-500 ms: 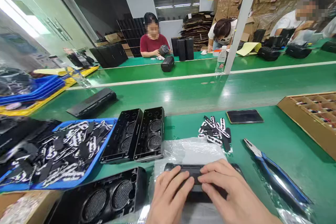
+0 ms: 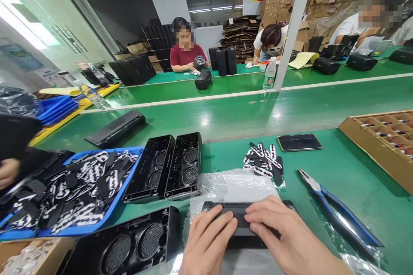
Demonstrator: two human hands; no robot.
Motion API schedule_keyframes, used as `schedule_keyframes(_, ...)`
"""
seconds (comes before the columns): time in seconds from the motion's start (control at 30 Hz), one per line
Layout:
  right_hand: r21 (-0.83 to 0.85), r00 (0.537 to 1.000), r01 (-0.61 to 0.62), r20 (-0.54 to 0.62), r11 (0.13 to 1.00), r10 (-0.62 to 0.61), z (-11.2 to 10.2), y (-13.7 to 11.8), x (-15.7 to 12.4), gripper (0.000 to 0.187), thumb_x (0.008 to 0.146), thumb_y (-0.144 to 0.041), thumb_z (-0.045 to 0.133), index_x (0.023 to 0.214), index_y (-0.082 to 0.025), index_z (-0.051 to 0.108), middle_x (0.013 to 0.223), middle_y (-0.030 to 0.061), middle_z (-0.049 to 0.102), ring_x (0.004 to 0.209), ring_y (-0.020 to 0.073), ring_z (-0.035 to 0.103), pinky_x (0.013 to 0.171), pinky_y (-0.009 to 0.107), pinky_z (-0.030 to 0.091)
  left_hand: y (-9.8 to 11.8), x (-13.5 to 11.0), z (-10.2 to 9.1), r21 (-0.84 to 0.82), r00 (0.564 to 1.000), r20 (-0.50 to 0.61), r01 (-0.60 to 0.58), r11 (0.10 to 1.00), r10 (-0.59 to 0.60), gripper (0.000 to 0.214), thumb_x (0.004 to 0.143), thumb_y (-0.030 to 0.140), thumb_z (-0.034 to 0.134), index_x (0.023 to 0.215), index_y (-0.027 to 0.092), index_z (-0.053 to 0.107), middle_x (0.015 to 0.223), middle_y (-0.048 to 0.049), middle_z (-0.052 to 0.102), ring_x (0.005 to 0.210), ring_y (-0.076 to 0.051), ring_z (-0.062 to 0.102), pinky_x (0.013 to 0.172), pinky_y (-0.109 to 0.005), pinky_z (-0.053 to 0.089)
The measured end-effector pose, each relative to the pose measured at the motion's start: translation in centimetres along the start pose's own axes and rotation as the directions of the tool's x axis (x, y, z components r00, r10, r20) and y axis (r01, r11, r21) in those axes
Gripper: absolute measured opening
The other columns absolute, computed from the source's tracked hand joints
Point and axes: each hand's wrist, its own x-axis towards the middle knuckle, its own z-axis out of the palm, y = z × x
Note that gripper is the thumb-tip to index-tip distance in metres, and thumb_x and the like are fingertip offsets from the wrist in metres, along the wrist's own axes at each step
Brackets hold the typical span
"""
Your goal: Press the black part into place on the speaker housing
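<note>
Your left hand (image 2: 208, 240) and right hand (image 2: 277, 232) press flat, fingers extended, on a black panel (image 2: 240, 219) lying over plastic wrap (image 2: 232, 184) at the bench's near edge; seating it evenly looks next.

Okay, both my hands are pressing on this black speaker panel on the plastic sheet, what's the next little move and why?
Probably slide your fingertips outward along the black panel, pressing as you go. Both the left hand and the right hand sit bunched over its middle, while its ends near the plastic sheet look untouched. Whether the middle is fully seated cannot be told.
</note>
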Motion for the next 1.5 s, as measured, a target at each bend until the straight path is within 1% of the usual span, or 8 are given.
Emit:
schedule_keyframes(0.3, 0.016, 0.999, -0.023, -0.024, 1.0, 0.024, -0.1, -0.1, -0.1, 0.023, 0.103, -0.013, 0.052, 0.11, -0.022, 0.071, 0.114, 0.0025, 0.07, 0.109, 0.0134, 0.062, 0.097, 0.025, 0.051, -0.1, -0.8, 0.5, -0.009, 0.999, 0.015, 0.044, 0.999, -0.044, 0.037, 0.104, -0.005, 0.052, 0.135, 0.012, 0.062, 0.13, -0.0116, 0.065, 0.133, -0.029, 0.051, 0.107, -0.043, 0.037)
schedule_keyframes(0.53, 0.083, 0.982, -0.167, -0.076, 0.983, 0.173, -0.5, 0.2, -0.2, 0.021, 0.107, -0.028, 0.048, 0.111, -0.03, 0.068, 0.112, -0.0023, 0.068, 0.106, 0.0134, 0.061, 0.094, 0.029, 0.049, -0.2, -0.6, 0.2, 0.056, 0.999, 0.031, 0.004, 0.998, -0.006, 0.039, 0.104, -0.006, 0.051, 0.136, 0.012, 0.062, 0.134, -0.0121, 0.063, 0.135, -0.029, 0.05, 0.107, -0.042, 0.037)
schedule_keyframes(0.77, 0.088, 0.946, -0.304, -0.089, 0.949, 0.311, -1.1, -0.2, -0.5, 0.018, 0.104, -0.035, 0.053, 0.099, -0.028, 0.069, 0.101, -0.0021, 0.066, 0.099, 0.0155, 0.061, 0.089, 0.031, 0.047, 0.7, 0.9, -0.8, -0.006, 0.999, 0.029, 0.018, 1.0, -0.017, 0.023, 0.109, 0.008, 0.052, 0.127, 0.01, 0.065, 0.13, -0.013, 0.065, 0.13, -0.029, 0.055, 0.108, -0.043, 0.039)
schedule_keyframes(0.97, 0.19, 0.911, -0.341, -0.173, 0.921, 0.373, -1.3, 0.2, -0.9, 0.022, 0.103, -0.04, 0.055, 0.11, -0.03, 0.073, 0.108, -0.0033, 0.069, 0.103, 0.0142, 0.063, 0.093, 0.029, 0.046, 1.6, 4.0, -2.1, -0.05, 0.987, 0.15, 0.058, 0.997, -0.05, 0.033, 0.107, 0.003, 0.053, 0.137, 0.013, 0.059, 0.129, -0.0116, 0.059, 0.123, -0.024, 0.053, 0.104, -0.035, 0.042)
schedule_keyframes(1.07, 0.25, 0.883, -0.378, -0.193, 0.891, 0.428, -1.4, 0.4, -1.1, 0.026, 0.102, -0.044, 0.056, 0.112, -0.027, 0.073, 0.111, -0.0013, 0.07, 0.103, 0.0152, 0.064, 0.092, 0.03, 0.046, 1.7, 6.6, -1.9, -0.246, 0.924, 0.379, 0.145, 0.958, -0.043, 0.035, 0.11, 0.007, 0.04, 0.142, 0.016, 0.052, 0.122, -0.0096, 0.055, 0.105, -0.022, 0.054, 0.091, -0.034, 0.047)
schedule_keyframes(1.2, 0.331, 0.873, -0.379, -0.182, 0.864, 0.452, -1.7, 0.4, -1.0, 0.023, 0.101, -0.04, 0.057, 0.111, -0.027, 0.073, 0.109, -0.0033, 0.072, 0.1, 0.0134, 0.065, 0.091, 0.028, 0.047, 1.2, 8.9, -1.5, -0.346, 0.75, 0.657, 0.393, 0.852, -0.078, 0.029, 0.11, 0.013, 0.042, 0.132, 0.028, 0.055, 0.118, -0.0031, 0.053, 0.106, -0.021, 0.052, 0.093, -0.034, 0.046)
schedule_keyframes(1.37, 0.338, 0.891, -0.323, -0.206, 0.884, 0.405, -1.8, 0.1, -0.9, 0.016, 0.1, -0.026, 0.058, 0.096, -0.027, 0.073, 0.099, -0.0072, 0.072, 0.093, 0.0108, 0.064, 0.085, 0.026, 0.046, 0.4, 9.7, -1.2, -0.382, 0.636, 0.755, 0.625, 0.68, -0.16, 0.019, 0.114, 0.027, 0.044, 0.105, 0.028, 0.06, 0.11, 0.0007, 0.054, 0.108, -0.019, 0.051, 0.096, -0.031, 0.041)
schedule_keyframes(1.5, 0.342, 0.897, -0.301, -0.216, 0.89, 0.386, -2.0, 0.0, -0.9, 0.018, 0.099, -0.02, 0.057, 0.089, -0.026, 0.071, 0.097, -0.0073, 0.071, 0.092, 0.0106, 0.063, 0.084, 0.026, 0.046, 0.4, 10.1, -1.0, -0.382, 0.594, 0.785, 0.688, 0.618, -0.177, 0.028, 0.115, 0.039, 0.041, 0.096, 0.025, 0.056, 0.104, 0.0005, 0.054, 0.103, -0.02, 0.05, 0.091, -0.031, 0.04)
